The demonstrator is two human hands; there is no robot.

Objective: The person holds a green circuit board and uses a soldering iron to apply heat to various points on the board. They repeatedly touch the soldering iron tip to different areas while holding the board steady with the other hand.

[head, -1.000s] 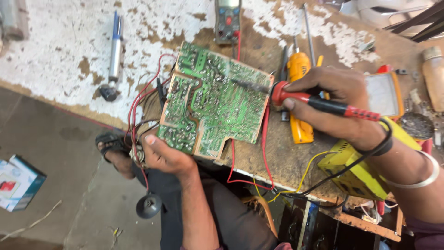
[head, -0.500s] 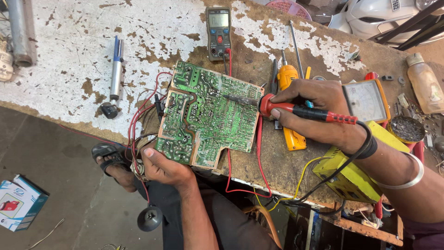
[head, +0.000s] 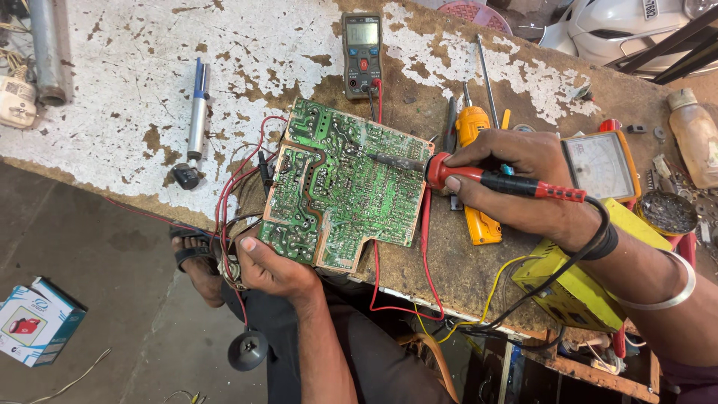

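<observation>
The right hand (head: 523, 179) is closed around a soldering iron (head: 479, 176) (red handle), its tip on the circuit board (head: 340, 187). At seven o'clock of the board, the left hand (head: 273, 265) grips its corner.

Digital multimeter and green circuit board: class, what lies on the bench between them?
Head view: only the red and black test leads run from the multimeter down to the circuit board; otherwise bare worn benchtop.

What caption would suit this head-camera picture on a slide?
Right hand holds a red-handled soldering iron tip-down on a green circuit board, which the left hand steadies on a worn workbench.
</observation>
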